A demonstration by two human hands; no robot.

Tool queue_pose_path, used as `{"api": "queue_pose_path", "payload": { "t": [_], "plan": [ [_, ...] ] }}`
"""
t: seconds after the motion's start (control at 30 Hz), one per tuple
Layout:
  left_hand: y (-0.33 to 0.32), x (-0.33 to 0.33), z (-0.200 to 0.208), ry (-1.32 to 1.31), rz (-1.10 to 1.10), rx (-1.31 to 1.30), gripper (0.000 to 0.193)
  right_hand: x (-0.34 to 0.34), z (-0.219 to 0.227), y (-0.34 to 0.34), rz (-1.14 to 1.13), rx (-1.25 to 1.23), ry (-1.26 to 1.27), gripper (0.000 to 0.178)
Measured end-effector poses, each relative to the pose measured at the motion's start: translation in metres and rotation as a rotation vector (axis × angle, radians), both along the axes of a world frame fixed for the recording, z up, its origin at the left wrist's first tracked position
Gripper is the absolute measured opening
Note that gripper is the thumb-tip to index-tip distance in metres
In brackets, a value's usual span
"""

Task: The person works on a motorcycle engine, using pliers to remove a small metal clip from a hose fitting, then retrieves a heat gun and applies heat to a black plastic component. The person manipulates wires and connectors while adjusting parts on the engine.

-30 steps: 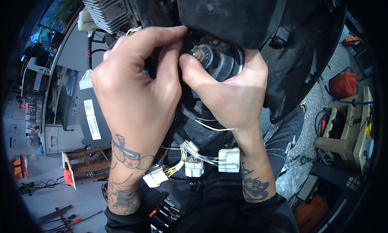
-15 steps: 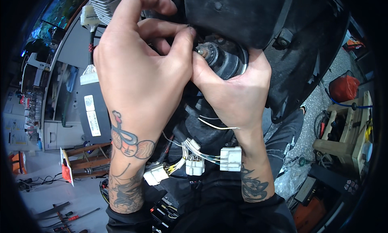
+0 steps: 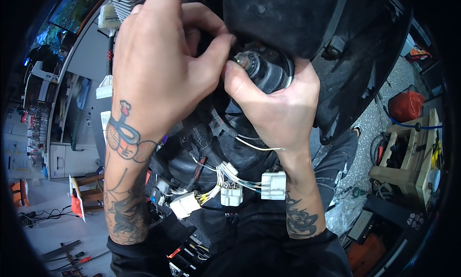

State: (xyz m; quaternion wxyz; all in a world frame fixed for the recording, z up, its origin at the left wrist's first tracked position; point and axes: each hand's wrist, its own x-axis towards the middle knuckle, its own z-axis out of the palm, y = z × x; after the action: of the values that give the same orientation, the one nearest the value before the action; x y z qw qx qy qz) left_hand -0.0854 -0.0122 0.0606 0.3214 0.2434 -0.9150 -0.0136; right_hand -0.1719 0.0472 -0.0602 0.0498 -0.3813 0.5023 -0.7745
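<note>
My right hand (image 3: 276,102) is wrapped round a black cylindrical part (image 3: 264,70) with a worn, rusty metal tip, its thumb lying near that tip. Just left of the part, my left hand (image 3: 161,56) is closed, thumb and forefinger pinched together; what lies between them, if anything, is hidden. Below the hands, a loose white wire (image 3: 257,148) with a bare end reaches to my right wrist. Three white plug connectors hang on a wire bundle between my forearms: a left one (image 3: 185,206), a middle one (image 3: 231,194) and a right one (image 3: 273,186).
Black plastic panels (image 3: 273,18) rise at the far side. A finned metal block (image 3: 128,6) and a wired plug (image 3: 109,17) are at upper left. Tools (image 3: 72,258) lie at lower left. To the right stand a wooden frame (image 3: 408,166) and a red bag (image 3: 406,104).
My left hand and forearm have shifted to the left and tilted, uncovering more of the braided wiring beneath. My right hand has stayed almost in place on the black cylindrical part.
</note>
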Motion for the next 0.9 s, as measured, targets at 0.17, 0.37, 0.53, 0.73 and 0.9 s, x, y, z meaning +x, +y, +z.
{"api": "queue_pose_path", "payload": {
  "t": [0.17,0.37,0.53,0.73,0.9],
  "plan": [
    [-0.023,0.023,0.008,-0.082,-0.162,0.196,0.053,0.001,-0.001,-0.004,0.042,-0.003,-0.103,0.049],
    [-0.04,0.02,-0.019,0.048,-0.208,0.026,0.029,0.001,-0.002,-0.004,0.071,0.011,-0.163,0.054],
    [-0.05,0.024,-0.034,0.125,-0.255,-0.076,0.021,0.002,0.0,-0.002,0.105,0.026,-0.185,0.054],
    [-0.043,0.023,-0.038,0.263,-0.237,0.043,0.018,0.001,0.006,0.002,0.092,0.039,-0.153,0.047],
    [-0.038,0.026,-0.039,0.349,-0.202,0.03,0.016,0.006,0.014,0.007,0.041,0.147,-0.141,0.036]
  ]
}}
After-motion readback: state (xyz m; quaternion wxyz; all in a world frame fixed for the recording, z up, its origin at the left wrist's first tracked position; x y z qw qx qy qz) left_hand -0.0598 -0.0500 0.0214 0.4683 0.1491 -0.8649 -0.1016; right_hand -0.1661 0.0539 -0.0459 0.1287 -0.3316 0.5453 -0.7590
